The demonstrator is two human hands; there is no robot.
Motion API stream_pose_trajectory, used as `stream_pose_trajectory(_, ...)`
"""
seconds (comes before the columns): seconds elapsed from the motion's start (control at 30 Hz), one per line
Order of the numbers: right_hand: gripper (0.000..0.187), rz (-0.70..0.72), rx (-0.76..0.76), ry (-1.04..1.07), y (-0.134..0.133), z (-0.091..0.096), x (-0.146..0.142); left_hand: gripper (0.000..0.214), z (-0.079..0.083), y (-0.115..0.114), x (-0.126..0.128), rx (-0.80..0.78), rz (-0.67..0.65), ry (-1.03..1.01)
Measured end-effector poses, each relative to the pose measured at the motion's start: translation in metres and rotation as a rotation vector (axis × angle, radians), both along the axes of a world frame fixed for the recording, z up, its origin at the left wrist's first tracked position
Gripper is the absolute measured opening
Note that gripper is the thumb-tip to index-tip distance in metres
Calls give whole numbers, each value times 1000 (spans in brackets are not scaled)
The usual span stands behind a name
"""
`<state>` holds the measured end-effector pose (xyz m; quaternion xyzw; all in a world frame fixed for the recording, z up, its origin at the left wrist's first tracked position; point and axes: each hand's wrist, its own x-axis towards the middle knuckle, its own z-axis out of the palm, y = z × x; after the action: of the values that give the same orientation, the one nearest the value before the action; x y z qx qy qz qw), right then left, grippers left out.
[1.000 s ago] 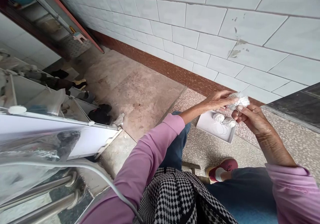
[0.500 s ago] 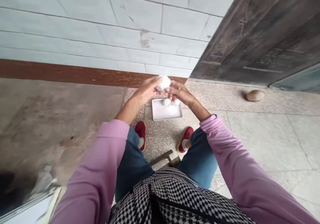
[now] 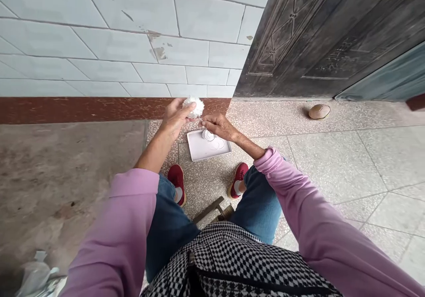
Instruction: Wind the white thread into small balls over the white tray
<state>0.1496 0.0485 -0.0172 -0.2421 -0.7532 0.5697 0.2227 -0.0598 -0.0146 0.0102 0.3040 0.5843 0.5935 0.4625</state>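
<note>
My left hand [image 3: 174, 119] is closed round a white, fluffy pom-pom [image 3: 193, 107], thumb on its near face. Close by on the right, the fingers of my right hand [image 3: 219, 126] are pinched together by the pom-pom's lower edge; what they grip is too small to make out. Below both hands a shallow white tray [image 3: 199, 152] lies on the floor. Inside it sits a round white bundle [image 3: 208, 135], partly covered by my right hand, beside some thin loose strands [image 3: 217, 144].
My red shoes [image 3: 175, 179] flank the tray, and a wooden stool part [image 3: 209, 209] shows between my legs. A white tiled wall [image 3: 149, 67] and a dark door [image 3: 299, 40] stand ahead. A stone-like lump [image 3: 319, 111] rests by the door; plastic bags [image 3: 35, 272] lie lower left.
The view has swung right, so the scene sits further left. My right hand has shifted from beside the pom-pom to its lower edge with fingers pinched. My left hand still holds the pom-pom.
</note>
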Motion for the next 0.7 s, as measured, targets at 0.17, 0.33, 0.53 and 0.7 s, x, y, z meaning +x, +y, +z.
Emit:
stream_pose_trajectory(0.17,75,-47,2,-24,8,11,12,56,-5,3,-2,-28,-121,275)
stream_pose_trajectory(0.33,82,-261,-30,-21,32,23,30,71,1,3,21,-64,-431,141)
stream_pose_trajectory(0.53,100,-346,-126,76,43,22,42,82,4,13,44,6,-488,-47)
stream_pose_trajectory(0.7,95,-392,-215,87,39,21,43,77,3,22,46,32,-461,-137)
